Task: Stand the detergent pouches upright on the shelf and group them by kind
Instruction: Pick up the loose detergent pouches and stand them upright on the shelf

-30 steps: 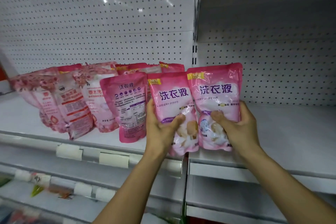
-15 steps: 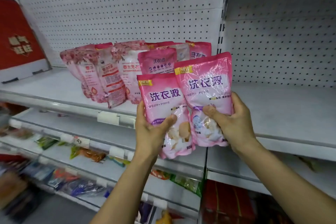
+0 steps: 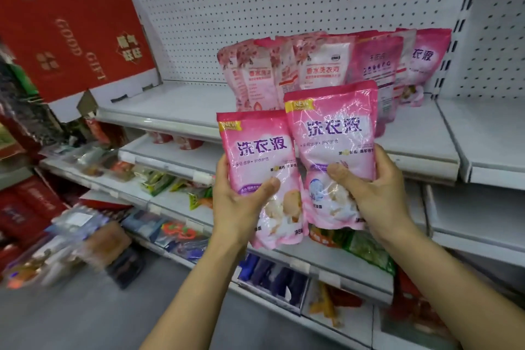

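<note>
- The left hand (image 3: pixel 241 207) has its grip wrapped round a bright pink pouch (image 3: pixel 261 167), thumb across the front.
- The right hand (image 3: pixel 375 193) grips a second matching pouch (image 3: pixel 335 148), touching the first at its 3 o'clock.
- Both pouches are held upright in the air, in front of the shelf (image 3: pixel 181 102).
- At 12 o'clock, a row of pale floral pouches (image 3: pixel 287 71) and darker pink pouches (image 3: pixel 377 71) stands on the shelf.
- A red gift box (image 3: pixel 71 34) sits at 10 o'clock; packaged goods (image 3: pixel 170 179) fill the lower shelves.
- Since a second ago both held pouches have come off the shelf, toward the person, and the view has swung left.
</note>
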Action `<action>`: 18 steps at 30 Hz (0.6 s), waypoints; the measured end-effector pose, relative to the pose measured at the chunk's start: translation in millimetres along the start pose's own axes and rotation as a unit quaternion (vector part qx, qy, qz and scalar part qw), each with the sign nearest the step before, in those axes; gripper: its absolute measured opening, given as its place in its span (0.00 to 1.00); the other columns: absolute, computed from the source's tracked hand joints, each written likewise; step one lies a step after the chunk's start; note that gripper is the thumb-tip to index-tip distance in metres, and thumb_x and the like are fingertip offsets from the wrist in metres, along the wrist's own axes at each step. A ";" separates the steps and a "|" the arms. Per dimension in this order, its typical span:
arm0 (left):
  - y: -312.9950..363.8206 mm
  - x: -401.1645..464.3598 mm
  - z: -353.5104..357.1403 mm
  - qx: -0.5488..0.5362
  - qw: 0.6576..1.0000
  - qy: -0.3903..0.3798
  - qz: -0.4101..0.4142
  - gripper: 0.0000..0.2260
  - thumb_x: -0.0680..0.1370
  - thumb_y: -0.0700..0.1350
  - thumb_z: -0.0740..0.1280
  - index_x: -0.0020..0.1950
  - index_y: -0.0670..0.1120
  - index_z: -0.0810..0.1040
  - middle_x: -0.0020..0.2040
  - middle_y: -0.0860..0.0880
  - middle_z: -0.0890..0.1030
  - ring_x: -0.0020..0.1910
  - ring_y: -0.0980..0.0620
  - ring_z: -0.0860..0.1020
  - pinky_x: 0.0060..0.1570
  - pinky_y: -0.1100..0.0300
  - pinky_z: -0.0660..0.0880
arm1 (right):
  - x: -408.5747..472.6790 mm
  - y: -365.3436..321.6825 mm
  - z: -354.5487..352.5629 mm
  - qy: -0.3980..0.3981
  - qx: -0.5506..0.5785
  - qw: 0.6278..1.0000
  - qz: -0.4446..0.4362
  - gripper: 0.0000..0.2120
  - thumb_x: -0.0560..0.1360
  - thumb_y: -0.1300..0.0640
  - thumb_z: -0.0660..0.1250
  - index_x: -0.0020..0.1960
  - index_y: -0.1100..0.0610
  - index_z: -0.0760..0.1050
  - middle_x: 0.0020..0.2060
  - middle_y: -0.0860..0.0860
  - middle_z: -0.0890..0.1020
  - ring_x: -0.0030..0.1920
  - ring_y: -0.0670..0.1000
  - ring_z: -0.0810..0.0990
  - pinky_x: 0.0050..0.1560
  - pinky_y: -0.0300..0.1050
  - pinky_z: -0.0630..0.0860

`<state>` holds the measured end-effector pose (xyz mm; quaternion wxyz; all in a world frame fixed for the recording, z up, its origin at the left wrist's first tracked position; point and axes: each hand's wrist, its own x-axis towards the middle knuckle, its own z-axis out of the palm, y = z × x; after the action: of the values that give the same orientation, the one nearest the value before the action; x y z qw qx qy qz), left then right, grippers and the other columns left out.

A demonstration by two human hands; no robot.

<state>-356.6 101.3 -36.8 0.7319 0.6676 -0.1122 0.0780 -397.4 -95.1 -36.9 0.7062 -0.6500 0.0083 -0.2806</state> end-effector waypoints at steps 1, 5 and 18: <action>0.3 -1.1 -16.2 0.002 1.000 0.008 0.001 0.32 0.69 0.35 0.78 0.68 0.50 0.70 0.55 0.53 0.84 0.51 0.56 0.84 0.46 0.63 0.81 | -3.7 3.2 15.8 -0.006 0.004 1.000 0.002 0.23 0.68 0.61 0.76 0.61 0.53 0.76 0.51 0.49 0.86 0.48 0.50 0.86 0.44 0.45 0.82; -0.7 2.7 -73.7 0.004 0.999 0.037 0.004 0.30 0.70 0.34 0.77 0.67 0.50 0.70 0.54 0.53 0.84 0.50 0.57 0.84 0.44 0.66 0.80 | -9.1 14.5 74.6 -0.017 0.026 0.999 0.015 0.25 0.65 0.57 0.77 0.60 0.53 0.76 0.49 0.49 0.86 0.47 0.50 0.86 0.42 0.43 0.82; -22.9 118.1 -191.8 0.018 0.994 0.103 0.023 0.30 0.69 0.35 0.78 0.64 0.55 0.71 0.56 0.52 0.84 0.52 0.54 0.84 0.50 0.56 0.82 | 72.1 63.0 229.9 -0.096 0.043 0.994 0.025 0.19 0.68 0.62 0.76 0.55 0.48 0.77 0.47 0.46 0.87 0.45 0.49 0.86 0.42 0.45 0.83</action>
<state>-225.4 285.7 -43.1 0.7257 0.6660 -0.0501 0.1651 -225.8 85.4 -34.0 0.7379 -0.6424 -0.0553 -0.1994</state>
